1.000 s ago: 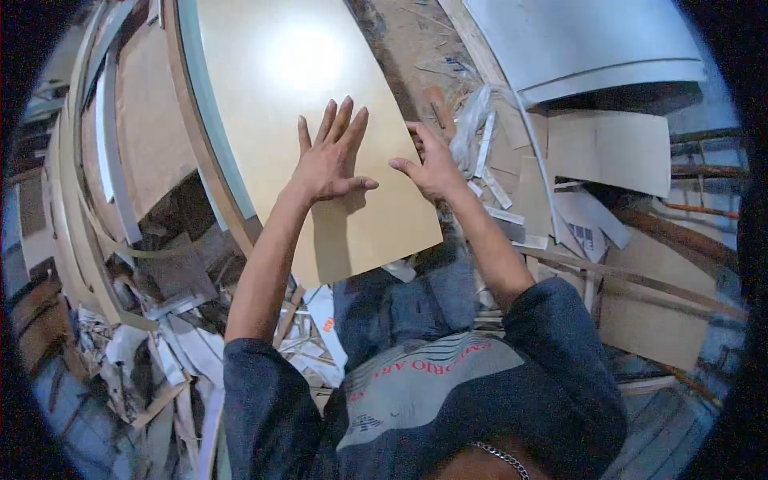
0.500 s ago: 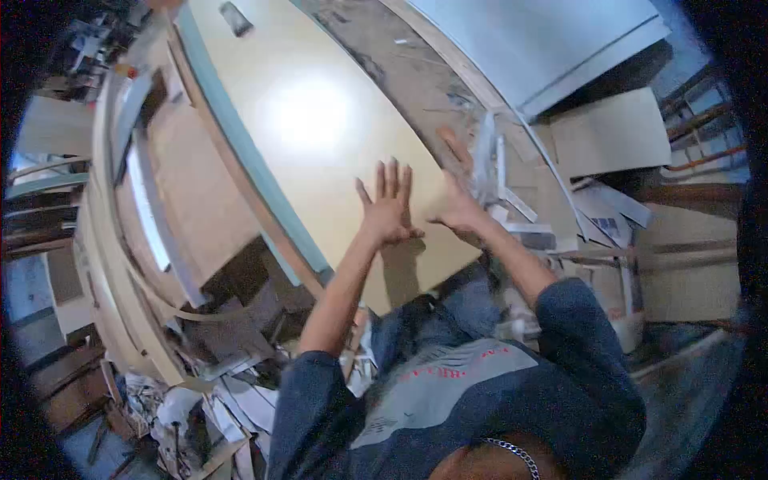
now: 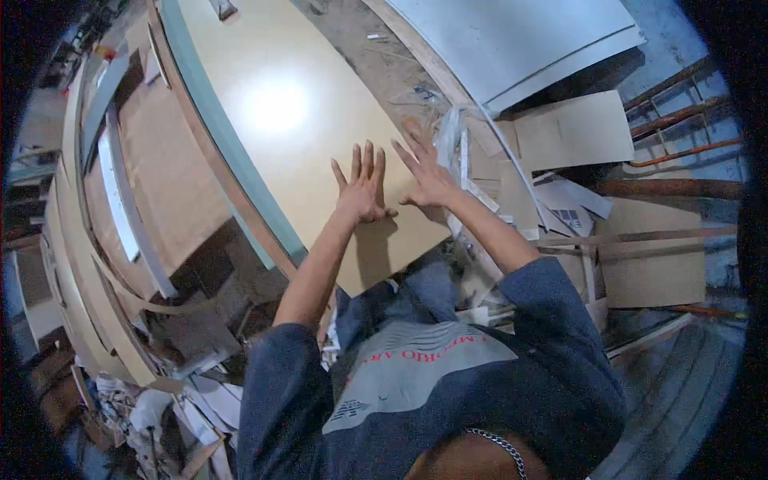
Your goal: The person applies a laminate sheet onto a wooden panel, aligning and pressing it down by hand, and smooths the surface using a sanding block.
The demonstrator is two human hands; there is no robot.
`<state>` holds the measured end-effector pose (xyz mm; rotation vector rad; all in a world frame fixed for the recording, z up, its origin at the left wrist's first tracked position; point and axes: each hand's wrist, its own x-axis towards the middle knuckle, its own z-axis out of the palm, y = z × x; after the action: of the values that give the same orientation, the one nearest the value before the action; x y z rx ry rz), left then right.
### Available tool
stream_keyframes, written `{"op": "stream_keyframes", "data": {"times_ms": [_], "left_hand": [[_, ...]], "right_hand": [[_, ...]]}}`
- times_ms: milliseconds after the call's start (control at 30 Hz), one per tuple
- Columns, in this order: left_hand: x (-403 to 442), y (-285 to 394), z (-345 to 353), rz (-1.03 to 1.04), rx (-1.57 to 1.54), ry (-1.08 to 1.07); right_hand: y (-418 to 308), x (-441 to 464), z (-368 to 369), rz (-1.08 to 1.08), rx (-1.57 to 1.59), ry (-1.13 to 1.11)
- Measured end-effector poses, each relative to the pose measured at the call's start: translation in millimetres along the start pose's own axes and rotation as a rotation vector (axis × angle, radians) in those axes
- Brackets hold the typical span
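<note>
A long, glossy cream panel [image 3: 312, 104] stretches away from the person's lap, with a bright reflection on its surface. My left hand [image 3: 362, 190] rests on the panel near its close end, fingers spread, and casts a shadow below. Beside it, at the panel's right edge, my right hand [image 3: 428, 178] is open too, its fingers apart and pointing up and left. Neither hand is wrapped round anything. At the far end of the panel lies a small dark object [image 3: 223, 9], partly cut off by the view.
Green and brown strips run along the panel's left side, beside a brown board [image 3: 164, 176]. Scrap pieces lie at lower left. On the right are a large pale sheet [image 3: 512, 48], a beige board [image 3: 572, 132], clear plastic [image 3: 450, 136] and rusty bars [image 3: 680, 120].
My right hand has gone from gripping round the panel's edge to lying with fingers extended at that edge. My left hand stays spread on the panel. The camera view has shifted.
</note>
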<state>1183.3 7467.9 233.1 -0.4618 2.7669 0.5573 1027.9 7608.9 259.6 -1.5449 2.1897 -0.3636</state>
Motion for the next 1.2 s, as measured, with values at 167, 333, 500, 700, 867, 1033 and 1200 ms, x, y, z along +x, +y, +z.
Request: {"op": "stream_keyframes", "data": {"times_ms": [167,333,500,700,867,1033,1200], "left_hand": [[-3,3,-9,-0.037,0.024,-0.014],[-10,-7,11,-0.11,-0.008,0.115],[-27,-18,17,-0.314,-0.071,0.209],[-22,-4,23,-0.375,-0.063,0.251],[-38,3,43,-0.431,-0.096,0.463],[-52,9,45,-0.652,-0.104,0.457],[-71,7,48,-0.798,-0.14,0.372]], "right_hand": [[10,12,5,-0.18,-0.266,-0.022],[4,28,-11,-0.329,-0.355,-0.155],[17,37,-4,-0.508,-0.255,-0.166],[6,33,-9,-0.509,-0.319,-0.194],[19,36,0,-0.571,-0.278,-0.181],[22,42,-2,-0.583,-0.28,-0.209],[23,37,3,-0.567,-0.243,-0.206]]}}
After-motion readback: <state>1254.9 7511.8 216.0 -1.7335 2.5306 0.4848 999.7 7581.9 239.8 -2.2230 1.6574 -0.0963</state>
